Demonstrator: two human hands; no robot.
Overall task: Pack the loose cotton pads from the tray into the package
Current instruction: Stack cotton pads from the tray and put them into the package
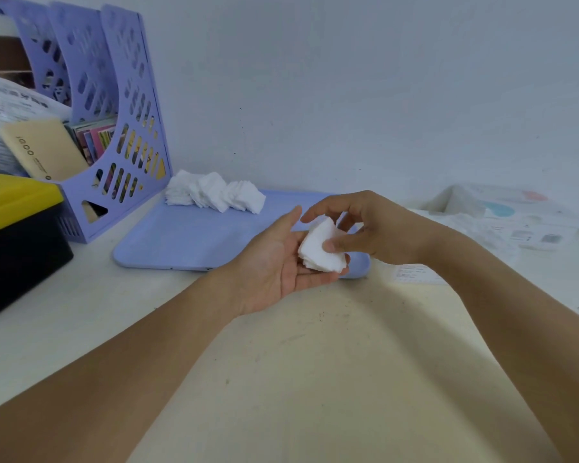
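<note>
A small stack of white cotton pads (pixel 320 247) lies on the upturned palm of my left hand (pixel 278 262), over the near right corner of the lilac tray (pixel 188 235). My right hand (pixel 365 228) pinches that stack between thumb and fingers from the right. More loose cotton pads (pixel 214 193) lie heaped at the tray's far edge by the wall. The clear plastic package (pixel 502 215), printed with pale blue and pink, lies flat on the table to the right, beyond my right wrist.
A lilac file rack (pixel 114 128) with booklets and a yellow box stands at the back left. A black bin with a yellow lid (pixel 14 235) sits at the left edge. The white wall runs close behind the tray. A paper slip (pixel 411 274) lies near my right forearm.
</note>
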